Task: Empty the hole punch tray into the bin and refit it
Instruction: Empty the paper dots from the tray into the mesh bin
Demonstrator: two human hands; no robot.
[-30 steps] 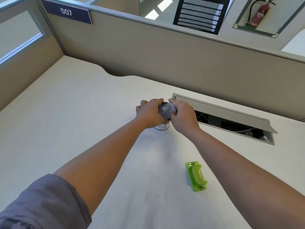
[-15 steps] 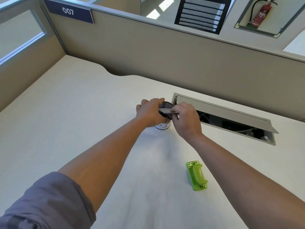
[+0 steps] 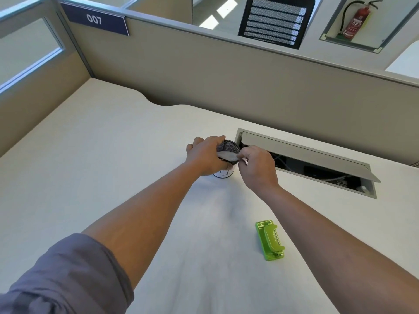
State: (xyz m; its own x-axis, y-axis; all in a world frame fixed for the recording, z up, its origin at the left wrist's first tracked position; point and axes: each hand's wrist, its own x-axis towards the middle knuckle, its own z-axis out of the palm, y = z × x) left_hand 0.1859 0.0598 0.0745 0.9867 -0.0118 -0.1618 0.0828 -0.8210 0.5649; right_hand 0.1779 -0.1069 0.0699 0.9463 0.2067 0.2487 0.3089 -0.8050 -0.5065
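Note:
A small black mesh bin [image 3: 229, 147] with a white label stands on the desk beyond my arms. My left hand [image 3: 207, 156] is wrapped around its left side. My right hand [image 3: 258, 165] pinches the right end of the translucent hole punch tray [image 3: 227, 156], which lies flat across the bin's mouth. The green hole punch [image 3: 269, 240] lies on the desk near my right forearm, apart from both hands.
An open cable trough [image 3: 317, 171] with a raised grey lid is set into the desk right of the bin. Beige partition walls [image 3: 226, 87] close off the back and left of the desk.
The tray has turned from tilted upright over the bin to lying flat across its rim, and my right hand has drawn back to the right. My left hand has stayed on the bin.

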